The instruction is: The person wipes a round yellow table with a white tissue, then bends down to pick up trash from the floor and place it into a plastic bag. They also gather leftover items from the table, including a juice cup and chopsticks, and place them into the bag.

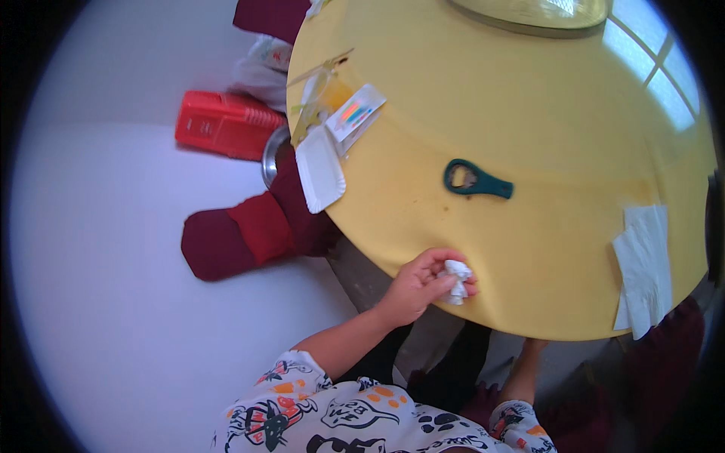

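My left hand [422, 283] is shut on a crumpled white paper tissue [457, 277], pinched between thumb and fingers. It rests at the near edge of a round table with a yellow cover [544, 255], and the cover is creased beside it. My right forearm [522, 371] reaches under the table's edge, so most of the right hand [535, 343] is hidden. Beyond my left hand lies a bottle opener [478, 180] with a dark green handle. Small brown specks mark the cover near the opener.
At the table's left edge sit a white paper tray [320, 170], a printed card [357, 112] and clear plastic litter [317, 90]. White napkins [645, 272] lie at right, a glass turntable [532, 17] at the far side. A maroon chair [215, 246] and red plastic object [226, 124] stand left.
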Available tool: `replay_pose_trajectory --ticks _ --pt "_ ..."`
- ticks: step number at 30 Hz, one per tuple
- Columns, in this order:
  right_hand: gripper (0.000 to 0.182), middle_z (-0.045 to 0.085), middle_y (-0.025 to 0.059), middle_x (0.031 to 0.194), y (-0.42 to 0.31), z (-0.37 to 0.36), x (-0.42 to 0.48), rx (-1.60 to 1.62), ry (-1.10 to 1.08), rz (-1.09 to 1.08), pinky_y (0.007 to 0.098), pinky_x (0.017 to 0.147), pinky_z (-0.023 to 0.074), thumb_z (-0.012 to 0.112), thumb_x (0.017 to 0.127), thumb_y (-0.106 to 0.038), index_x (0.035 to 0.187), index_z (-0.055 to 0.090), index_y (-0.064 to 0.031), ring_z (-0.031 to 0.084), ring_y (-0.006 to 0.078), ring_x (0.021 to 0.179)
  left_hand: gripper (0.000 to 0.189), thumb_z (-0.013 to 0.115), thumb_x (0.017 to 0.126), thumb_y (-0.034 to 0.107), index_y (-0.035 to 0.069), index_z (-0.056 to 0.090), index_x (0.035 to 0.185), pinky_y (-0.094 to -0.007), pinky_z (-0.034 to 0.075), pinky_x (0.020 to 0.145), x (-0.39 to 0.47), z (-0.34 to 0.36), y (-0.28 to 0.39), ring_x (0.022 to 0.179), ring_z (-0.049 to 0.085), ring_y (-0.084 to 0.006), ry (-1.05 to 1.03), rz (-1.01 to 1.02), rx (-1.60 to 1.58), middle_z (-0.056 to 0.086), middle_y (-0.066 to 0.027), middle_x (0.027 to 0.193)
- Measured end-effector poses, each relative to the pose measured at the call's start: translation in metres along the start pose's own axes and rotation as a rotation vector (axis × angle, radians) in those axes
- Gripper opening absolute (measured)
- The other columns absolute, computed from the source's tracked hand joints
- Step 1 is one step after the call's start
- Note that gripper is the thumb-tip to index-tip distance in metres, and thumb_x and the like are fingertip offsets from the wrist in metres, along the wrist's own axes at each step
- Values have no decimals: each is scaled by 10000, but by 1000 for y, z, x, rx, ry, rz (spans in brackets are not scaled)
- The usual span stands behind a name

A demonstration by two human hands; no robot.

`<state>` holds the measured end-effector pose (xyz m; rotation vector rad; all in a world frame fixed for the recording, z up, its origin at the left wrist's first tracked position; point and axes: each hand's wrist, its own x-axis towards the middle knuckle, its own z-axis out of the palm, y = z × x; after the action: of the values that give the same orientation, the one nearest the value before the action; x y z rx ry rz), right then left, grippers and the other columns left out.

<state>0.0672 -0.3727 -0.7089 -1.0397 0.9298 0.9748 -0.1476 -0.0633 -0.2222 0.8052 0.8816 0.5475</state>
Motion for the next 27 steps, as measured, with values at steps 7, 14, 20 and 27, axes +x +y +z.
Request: replay_pose_trajectory --ticks 7,14,20,27 --pt "475 563 121 1171 90 70 -92 -268 -461 137 447 816 506 620 822 -330 1181 503 -42 571 271 1017 302 473 915 35 29 431 1214 -345 460 889 -43 -44 3 990 606 -213 -93 94 -292 586 -152 1093" --pt "317 586 96 853 197 148 -144 -912 -333 -35 378 523 500 604 741 -60 1051 535 -64 592 231 657 313 484 906 52 22 441 1214 -326 483 855 -112 -199 15 956 611 -198 185 64 -222 611 -151 1064" --pt "234 540 86 898 263 184 -144 -801 -44 39 408 637 483 541 818 -110 1048 525 -70 531 253 774 282 449 876 -10 15 479 1155 -308 488 819 -145 -343 -26 890 621 -182 578 12 -216 627 -146 1010" --pt "161 551 124 788 331 197 -92 -653 -15 -8 465 776 513 542 826 -51 984 527 -20 552 275 712 149 437 871 -9 25 499 1002 -289 498 712 -143 -450 -123 795 624 -172 729 -286 -213 616 -107 877"
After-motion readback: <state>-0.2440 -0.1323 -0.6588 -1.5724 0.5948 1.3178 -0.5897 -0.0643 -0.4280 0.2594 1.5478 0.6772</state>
